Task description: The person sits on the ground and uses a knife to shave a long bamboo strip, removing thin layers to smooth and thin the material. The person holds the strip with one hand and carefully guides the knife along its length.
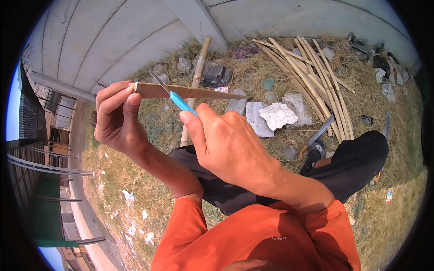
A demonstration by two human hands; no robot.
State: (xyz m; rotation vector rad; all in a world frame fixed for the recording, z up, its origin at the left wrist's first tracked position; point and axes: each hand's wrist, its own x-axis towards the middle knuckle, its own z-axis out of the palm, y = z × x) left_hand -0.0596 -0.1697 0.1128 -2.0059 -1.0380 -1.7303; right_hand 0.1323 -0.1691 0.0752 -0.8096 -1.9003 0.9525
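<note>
My left hand (120,119) pinches the near end of a flat bamboo strip (203,93) between thumb and fingers, holding it raised and roughly level across the view. The strip's far end points to the right, above the stones. A small knife with a light blue handle (181,104) is gripped in my right hand (237,147), thumb along the handle. Its thin blade crosses the strip not far from my left fingers and points up and left. Whether the edge is cutting into the bamboo, I cannot tell.
Split bamboo strips (312,77) lie piled on dry grass at the right, beyond my foot. A bamboo pole (199,65) leans by the grey wall (113,40). Broken white stones (278,116) sit ahead. A machete (320,131) with a wooden handle rests by my shoe.
</note>
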